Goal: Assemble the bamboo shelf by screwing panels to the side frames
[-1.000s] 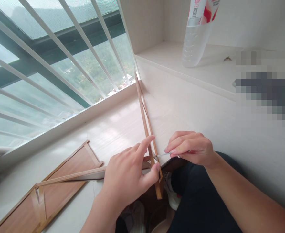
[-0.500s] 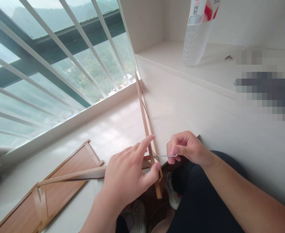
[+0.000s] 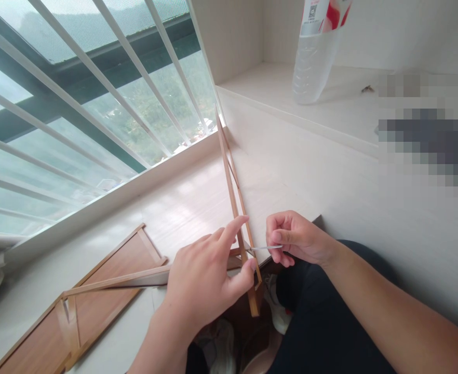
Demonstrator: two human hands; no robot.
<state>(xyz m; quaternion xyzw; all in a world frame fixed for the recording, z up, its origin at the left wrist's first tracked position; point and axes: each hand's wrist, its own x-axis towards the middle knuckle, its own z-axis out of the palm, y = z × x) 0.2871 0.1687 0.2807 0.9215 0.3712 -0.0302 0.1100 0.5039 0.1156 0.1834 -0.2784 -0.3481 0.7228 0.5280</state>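
Note:
A narrow wooden frame [image 3: 232, 192], made of two long strips joined near my end, runs from the window corner toward me. My left hand [image 3: 205, 275] grips it, with index finger and thumb spread along the near strip and the other fingers partly hidden. A thin metal hex key [image 3: 266, 248] reaches sideways into the frame near its joint. My right hand [image 3: 297, 238] pinches the outer end of this key between thumb and fingertips. The tip of the key is hidden at the frame.
Another wooden piece with a brown panel [image 3: 108, 265] lies on the pale floor [image 3: 178, 202] at left. A plastic bottle [image 3: 317, 62] stands on the white ledge [image 3: 268, 78], beside a small dark bit [image 3: 367, 89]. White window bars [image 3: 131, 54] are at upper left. My shoes are below.
My right hand has shifted slightly left, and its lower fingers have spread a little. The outer end of the hex key has risen slightly. My left hand stays on the frame.

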